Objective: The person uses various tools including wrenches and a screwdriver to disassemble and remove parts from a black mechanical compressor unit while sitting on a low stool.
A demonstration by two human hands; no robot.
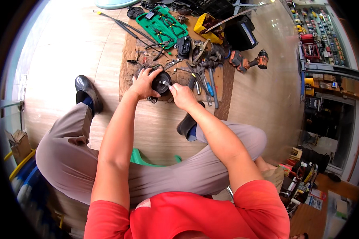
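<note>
A black round part with a raised rim, like a motor housing, rests on the wooden board. My left hand grips its left side, thumb and fingers spread around the rim. My right hand is closed on a small shiny metal tool, seemingly a wrench, whose end reaches into the round part. My fingers hide most of the tool. Just right of that hand lie pliers and screwdrivers, among them a blue-handled tool.
Beyond my hands are an open green tool case, a black cable and a yellow container. An orange and black cordless drill lies on the floor to the right, near a black box. Stocked shelves stand far right.
</note>
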